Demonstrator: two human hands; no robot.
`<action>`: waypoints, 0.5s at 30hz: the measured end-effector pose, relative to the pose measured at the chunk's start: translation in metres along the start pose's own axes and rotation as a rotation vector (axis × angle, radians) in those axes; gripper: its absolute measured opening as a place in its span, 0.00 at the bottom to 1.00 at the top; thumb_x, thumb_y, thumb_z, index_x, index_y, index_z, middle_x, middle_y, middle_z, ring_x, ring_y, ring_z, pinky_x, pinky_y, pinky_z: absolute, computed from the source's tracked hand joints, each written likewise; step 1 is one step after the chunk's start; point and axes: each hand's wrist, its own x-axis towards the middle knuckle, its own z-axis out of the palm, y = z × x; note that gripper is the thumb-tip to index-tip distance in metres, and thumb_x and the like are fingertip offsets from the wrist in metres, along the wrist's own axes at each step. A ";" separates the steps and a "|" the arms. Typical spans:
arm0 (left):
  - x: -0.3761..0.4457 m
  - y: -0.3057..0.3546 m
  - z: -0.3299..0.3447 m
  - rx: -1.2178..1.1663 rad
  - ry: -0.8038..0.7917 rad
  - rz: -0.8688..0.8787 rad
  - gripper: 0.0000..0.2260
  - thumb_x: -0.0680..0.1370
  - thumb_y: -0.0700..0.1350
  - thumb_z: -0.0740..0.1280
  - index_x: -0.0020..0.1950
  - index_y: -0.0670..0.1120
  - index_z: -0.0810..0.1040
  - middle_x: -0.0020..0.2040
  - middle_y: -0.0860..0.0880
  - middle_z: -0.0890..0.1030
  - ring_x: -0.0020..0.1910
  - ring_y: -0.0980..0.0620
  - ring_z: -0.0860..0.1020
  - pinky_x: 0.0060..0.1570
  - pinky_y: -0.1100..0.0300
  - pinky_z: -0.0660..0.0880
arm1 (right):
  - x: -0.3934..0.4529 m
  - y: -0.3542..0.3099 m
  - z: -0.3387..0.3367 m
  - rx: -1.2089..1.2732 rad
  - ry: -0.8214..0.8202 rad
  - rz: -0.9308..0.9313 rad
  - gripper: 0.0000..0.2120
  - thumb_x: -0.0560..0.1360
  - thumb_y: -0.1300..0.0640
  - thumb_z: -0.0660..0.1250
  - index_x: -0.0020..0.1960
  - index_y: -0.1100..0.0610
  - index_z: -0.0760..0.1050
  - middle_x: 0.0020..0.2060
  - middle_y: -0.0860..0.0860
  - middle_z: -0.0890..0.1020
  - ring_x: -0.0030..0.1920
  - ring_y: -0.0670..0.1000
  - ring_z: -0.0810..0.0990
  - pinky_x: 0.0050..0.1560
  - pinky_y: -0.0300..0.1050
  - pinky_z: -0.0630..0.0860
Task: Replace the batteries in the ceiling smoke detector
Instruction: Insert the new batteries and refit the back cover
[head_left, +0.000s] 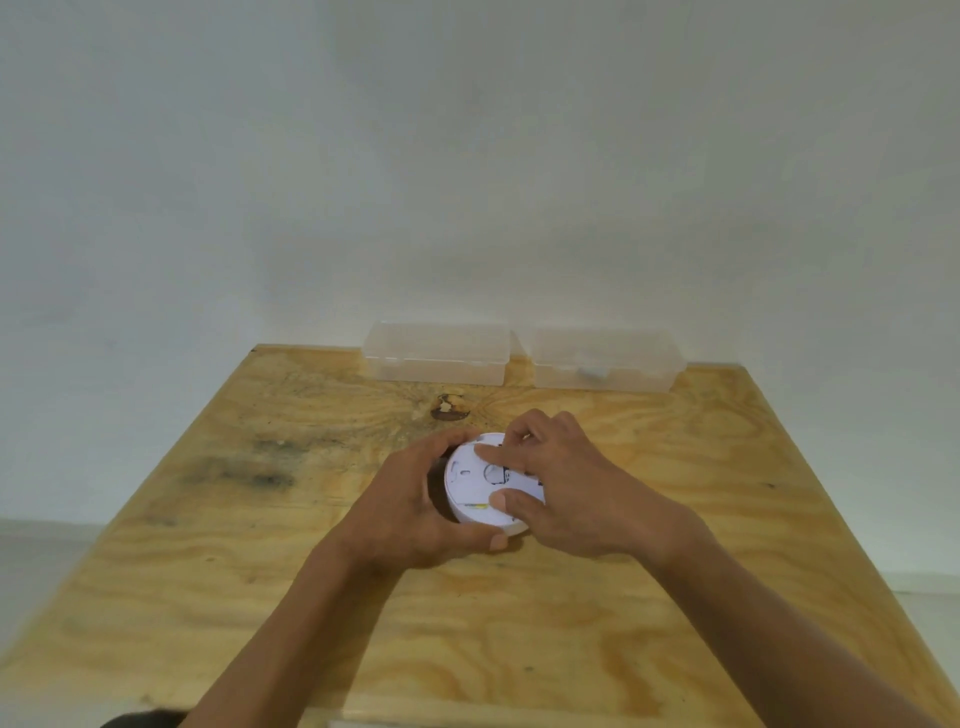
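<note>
Where the near edge of the plywood table (519, 649) met the bottom of the view, two bare forearms were seen reaching forward over its pale, grained top. A little past the middle of the table, the white round smoke detector (478, 488) was held just above or on the wood, tilted toward the camera with its back face showing; which of the two could not be told. The left hand (410, 514) was curled around the detector's left rim, thumb at the near edge and fingers wrapped over the far edge. The right hand (566, 488) was laid on the back face, its fingers partly bent and pressed on the right part of the disc, with the thumb at the near side. Dark smudges were seen on the wood to the left, and a brown knot (449, 408) just beyond the hands. Against the far edge, two clear plastic boxes (436, 353) (605, 364) were set side by side, lids shut; something small and pale was visible inside the right one. Behind them a plain whitish wall (467, 156) filled the view.
</note>
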 end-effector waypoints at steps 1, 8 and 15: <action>0.000 -0.002 0.000 -0.010 -0.010 -0.016 0.37 0.60 0.48 0.86 0.66 0.58 0.77 0.57 0.57 0.85 0.56 0.55 0.84 0.49 0.65 0.80 | 0.001 0.000 -0.001 -0.007 -0.009 -0.001 0.25 0.78 0.44 0.62 0.74 0.45 0.66 0.60 0.45 0.66 0.58 0.50 0.62 0.61 0.53 0.70; 0.003 -0.001 -0.001 -0.023 -0.033 -0.048 0.38 0.57 0.49 0.86 0.65 0.56 0.78 0.55 0.58 0.85 0.55 0.57 0.84 0.48 0.67 0.79 | 0.009 0.002 -0.002 -0.049 -0.066 -0.004 0.25 0.78 0.45 0.62 0.74 0.45 0.64 0.60 0.46 0.66 0.59 0.51 0.61 0.61 0.54 0.70; 0.000 0.000 -0.002 -0.021 -0.036 -0.068 0.40 0.56 0.49 0.87 0.65 0.56 0.76 0.56 0.60 0.84 0.56 0.59 0.83 0.47 0.70 0.78 | -0.001 0.014 0.006 0.094 0.080 -0.054 0.24 0.76 0.43 0.67 0.70 0.48 0.73 0.57 0.41 0.69 0.59 0.46 0.64 0.59 0.42 0.67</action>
